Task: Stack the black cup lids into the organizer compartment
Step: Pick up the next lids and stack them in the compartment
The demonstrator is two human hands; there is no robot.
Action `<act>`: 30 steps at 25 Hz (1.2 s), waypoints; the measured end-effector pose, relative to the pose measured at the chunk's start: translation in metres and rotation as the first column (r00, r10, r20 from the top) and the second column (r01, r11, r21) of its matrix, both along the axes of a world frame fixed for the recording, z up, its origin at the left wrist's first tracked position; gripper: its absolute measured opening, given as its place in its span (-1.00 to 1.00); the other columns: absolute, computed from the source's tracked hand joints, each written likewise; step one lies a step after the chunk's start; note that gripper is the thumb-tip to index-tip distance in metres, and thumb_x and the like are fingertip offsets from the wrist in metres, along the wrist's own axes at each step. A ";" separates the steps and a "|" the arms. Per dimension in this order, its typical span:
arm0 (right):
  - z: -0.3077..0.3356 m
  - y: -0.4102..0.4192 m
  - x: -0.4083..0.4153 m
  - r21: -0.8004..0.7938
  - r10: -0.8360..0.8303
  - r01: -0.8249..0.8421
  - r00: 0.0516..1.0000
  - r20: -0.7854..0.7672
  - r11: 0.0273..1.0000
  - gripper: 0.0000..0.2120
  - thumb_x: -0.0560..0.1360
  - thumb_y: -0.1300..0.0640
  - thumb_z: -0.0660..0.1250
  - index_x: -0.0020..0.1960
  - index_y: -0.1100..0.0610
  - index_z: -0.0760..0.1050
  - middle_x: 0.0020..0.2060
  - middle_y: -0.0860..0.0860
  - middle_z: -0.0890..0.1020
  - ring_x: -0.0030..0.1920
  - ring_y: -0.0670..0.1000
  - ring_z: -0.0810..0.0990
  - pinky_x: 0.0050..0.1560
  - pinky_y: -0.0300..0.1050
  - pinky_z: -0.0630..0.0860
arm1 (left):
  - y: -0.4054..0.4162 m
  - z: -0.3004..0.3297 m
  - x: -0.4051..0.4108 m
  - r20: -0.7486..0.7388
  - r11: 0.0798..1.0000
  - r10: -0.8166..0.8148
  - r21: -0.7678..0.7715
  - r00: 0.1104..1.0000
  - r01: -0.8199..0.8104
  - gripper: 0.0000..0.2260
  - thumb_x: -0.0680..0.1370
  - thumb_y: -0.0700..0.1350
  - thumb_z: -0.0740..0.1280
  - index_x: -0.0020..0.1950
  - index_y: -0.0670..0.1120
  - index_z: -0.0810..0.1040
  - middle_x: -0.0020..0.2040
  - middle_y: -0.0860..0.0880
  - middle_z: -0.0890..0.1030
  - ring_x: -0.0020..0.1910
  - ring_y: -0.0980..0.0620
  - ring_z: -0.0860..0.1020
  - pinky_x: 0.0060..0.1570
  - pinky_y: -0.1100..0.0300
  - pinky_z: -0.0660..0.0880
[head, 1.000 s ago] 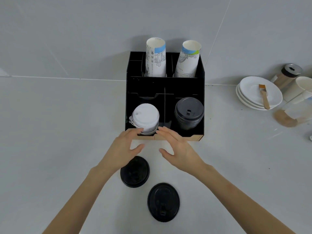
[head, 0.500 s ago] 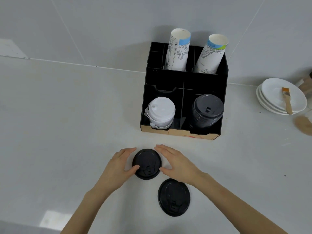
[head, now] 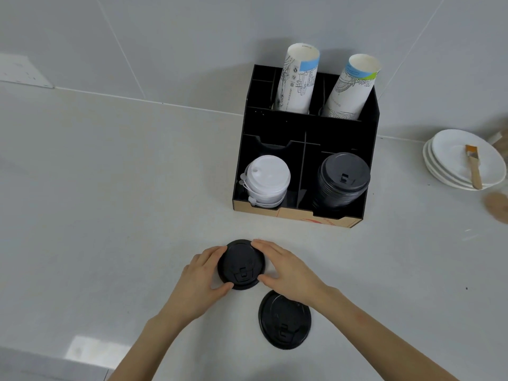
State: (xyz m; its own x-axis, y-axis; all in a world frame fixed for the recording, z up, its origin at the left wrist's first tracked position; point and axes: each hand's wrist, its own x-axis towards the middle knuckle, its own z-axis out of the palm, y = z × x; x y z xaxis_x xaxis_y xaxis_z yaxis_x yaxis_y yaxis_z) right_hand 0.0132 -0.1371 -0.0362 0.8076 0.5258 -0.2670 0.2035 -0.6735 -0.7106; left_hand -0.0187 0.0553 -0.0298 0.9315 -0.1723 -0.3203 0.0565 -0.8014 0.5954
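A black cup lid point(head: 242, 264) lies on the white counter in front of the organizer. My left hand point(head: 202, 281) grips its left rim and my right hand point(head: 288, 266) grips its right rim, fingers curled around the edge. A second black lid point(head: 284, 320) lies flat nearer to me, partly under my right wrist. The black organizer point(head: 302, 127) stands against the wall. Its front right compartment holds a stack of black lids point(head: 342, 180); its front left compartment holds white lids point(head: 266, 180).
Two stacks of paper cups point(head: 298, 78) lean in the organizer's back compartments. At the right stand stacked white plates point(head: 450, 171) with a small brush point(head: 473, 167) on top, and a blurred brown disc point(head: 497, 207). Bare counter stretches to the left.
Both hands came back from the organizer's front to the nearer lid and closed on its two sides. The view shifted, so the organizer now sits further right.
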 end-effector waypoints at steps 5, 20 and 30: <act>0.008 -0.007 -0.002 0.052 -0.068 0.068 0.998 -0.014 0.996 -0.43 0.47 0.17 0.28 0.40 0.05 0.12 0.43 -0.02 0.24 0.40 -0.04 0.23 0.37 -0.28 0.10 | -0.005 0.009 0.005 0.018 0.998 -0.008 -0.066 1.000 0.010 -0.39 0.38 0.06 0.26 0.39 -0.02 0.17 0.40 0.02 0.31 0.30 -0.01 0.32 0.31 0.13 0.26; 0.067 -0.063 0.010 0.224 -0.309 0.263 0.929 0.205 0.938 -0.48 0.43 0.24 0.35 0.33 0.07 0.27 0.28 -0.17 0.31 0.23 -0.31 0.26 0.16 -0.68 0.11 | -0.054 0.061 0.056 0.234 0.968 -0.110 -0.197 0.966 0.158 -0.50 0.45 -0.09 0.35 0.35 0.04 0.26 0.27 0.19 0.32 0.22 0.17 0.28 0.26 0.27 0.22; 0.089 -0.097 0.031 0.260 -0.467 0.401 0.836 0.289 0.878 -0.50 0.40 0.28 0.36 0.29 0.10 0.32 0.26 -0.10 0.37 0.24 -0.22 0.31 0.07 -0.71 0.16 | -0.099 0.088 0.101 0.268 0.942 -0.246 -0.159 0.932 0.294 -0.45 0.44 -0.07 0.35 0.37 -0.01 0.22 0.43 0.03 0.28 0.37 -0.01 0.23 0.33 0.10 0.22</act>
State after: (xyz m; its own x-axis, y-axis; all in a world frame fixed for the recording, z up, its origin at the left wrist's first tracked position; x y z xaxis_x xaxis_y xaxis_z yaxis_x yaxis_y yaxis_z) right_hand 0.0437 -0.2343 0.0527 0.9860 0.1120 0.1239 0.1667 -0.6143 -0.7713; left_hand 0.0827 -0.0441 0.0582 0.8854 -0.4640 -0.0278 -0.3100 -0.6340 0.7085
